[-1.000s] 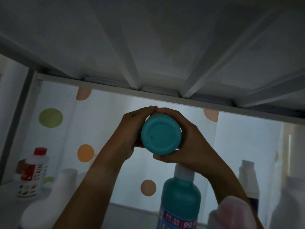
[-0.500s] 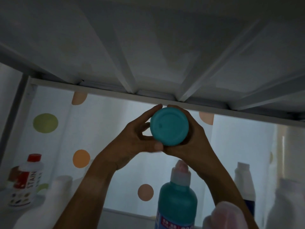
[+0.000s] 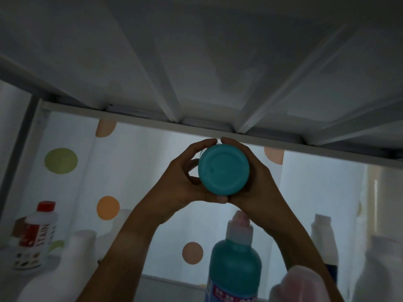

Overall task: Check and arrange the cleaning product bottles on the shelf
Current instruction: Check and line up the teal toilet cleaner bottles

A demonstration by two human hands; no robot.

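I hold a teal bottle (image 3: 224, 170) up in front of me with its round base facing the camera, just under the shelf board above. My left hand (image 3: 185, 182) grips its left side and my right hand (image 3: 255, 184) grips its right side; the fingertips nearly meet above it. The rest of the bottle is hidden behind its base. On the shelf below stand a second teal bottle (image 3: 234, 267) with a pale cap, a white stain-remover bottle (image 3: 35, 238) with a red cap at the far left, and a white bottle (image 3: 325, 238) at the right.
The ribbed underside of the upper shelf (image 3: 196, 73) hangs close overhead. A white curtain (image 3: 141, 171) with coloured dots forms the backdrop. Blurred white bottles sit near the camera at lower left (image 3: 65, 269) and lower right (image 3: 381, 269), and a pinkish cap (image 3: 298, 284) at the bottom.
The teal bottle and both hands have risen a little and shifted right. My left fingers, briefly loosened, have closed round the bottle's side again.
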